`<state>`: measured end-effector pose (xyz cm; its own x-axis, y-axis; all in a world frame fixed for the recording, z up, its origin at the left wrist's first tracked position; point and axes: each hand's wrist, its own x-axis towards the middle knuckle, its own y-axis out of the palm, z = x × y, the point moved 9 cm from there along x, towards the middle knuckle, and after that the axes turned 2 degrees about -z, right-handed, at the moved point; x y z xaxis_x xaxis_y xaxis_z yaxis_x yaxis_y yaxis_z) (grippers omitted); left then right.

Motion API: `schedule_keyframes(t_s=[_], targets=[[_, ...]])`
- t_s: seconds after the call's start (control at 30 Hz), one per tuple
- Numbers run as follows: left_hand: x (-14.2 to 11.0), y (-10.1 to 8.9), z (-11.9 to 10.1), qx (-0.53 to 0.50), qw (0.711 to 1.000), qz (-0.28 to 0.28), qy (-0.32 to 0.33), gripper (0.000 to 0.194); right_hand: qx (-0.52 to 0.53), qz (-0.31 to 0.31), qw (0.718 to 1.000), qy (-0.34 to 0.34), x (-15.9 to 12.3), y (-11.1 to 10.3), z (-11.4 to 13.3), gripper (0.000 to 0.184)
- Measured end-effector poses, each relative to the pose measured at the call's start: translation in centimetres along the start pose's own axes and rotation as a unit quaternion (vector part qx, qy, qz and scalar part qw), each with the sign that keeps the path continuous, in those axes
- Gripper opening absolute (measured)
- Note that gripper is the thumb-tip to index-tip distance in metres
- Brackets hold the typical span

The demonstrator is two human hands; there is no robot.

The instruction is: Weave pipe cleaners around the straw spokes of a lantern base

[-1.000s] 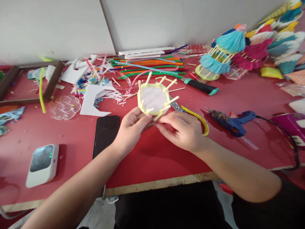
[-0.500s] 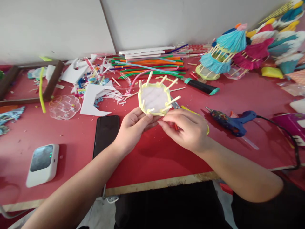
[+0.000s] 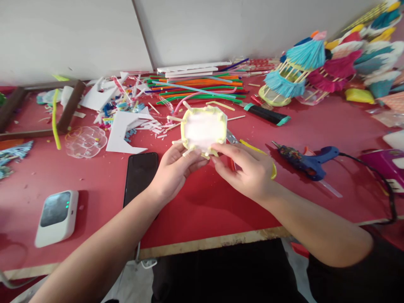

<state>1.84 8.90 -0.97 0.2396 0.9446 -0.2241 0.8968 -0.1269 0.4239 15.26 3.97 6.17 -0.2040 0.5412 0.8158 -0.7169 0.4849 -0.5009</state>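
Above the table I hold a white craft base (image 3: 204, 129) with a pale yellow fuzzy rim and short pale sticks standing out around its edge. My left hand (image 3: 176, 168) grips its lower left edge, thumb in front and fingers behind. At the lower right edge, my right hand (image 3: 244, 166) pinches the rim between thumb and fingers. Behind the right hand, partly hidden, lie scissors or pliers (image 3: 232, 138) with a metal tip, and a yellow pipe cleaner (image 3: 252, 147).
A blue glue gun (image 3: 311, 164) with a black cord lies at the right. Near my left arm are a black phone (image 3: 140, 174) and a white device (image 3: 57, 218). Pipe cleaners (image 3: 195, 86), a cutter knife (image 3: 268, 114) and blue yarn-covered models (image 3: 292, 71) stand or lie farther back.
The base has turned and tilted in my hands; its sticks now point mostly to the left instead of up and right. My right fingers have shifted onto its lower right edge.
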Motion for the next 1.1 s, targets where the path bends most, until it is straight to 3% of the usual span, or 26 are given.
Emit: schedule_keyframes(t_s=[0.17,0.33,0.53,0.73,0.9,1.1], targets=[[0.1,0.0,0.1,0.030,1.000,-0.001,0.006,0.022,0.001,0.000,1.000,-0.005,-0.1,0.2,0.3,0.033],[0.2,0.0,0.4,0.035,0.999,0.015,0.020,0.020,0.054,-0.007,0.994,0.091,-0.4,0.4,-1.5,0.025],[0.2,-0.8,-0.1,0.029,0.999,-0.023,0.029,0.030,0.096,-0.008,0.986,0.134,-0.7,0.4,-2.8,0.026],[0.3,-0.9,0.2,0.004,1.000,-0.020,0.010,0.035,0.143,-0.020,0.965,0.220,-1.1,0.3,-4.5,0.024],[0.4,-0.9,0.0,-0.012,0.999,-0.033,0.014,0.038,0.138,-0.002,0.969,0.205,-0.9,0.1,-4.6,0.025],[0.4,-1.7,-0.2,-0.003,0.997,-0.081,0.000,0.023,0.105,0.023,0.984,0.142,-0.8,0.5,-3.7,0.026]])
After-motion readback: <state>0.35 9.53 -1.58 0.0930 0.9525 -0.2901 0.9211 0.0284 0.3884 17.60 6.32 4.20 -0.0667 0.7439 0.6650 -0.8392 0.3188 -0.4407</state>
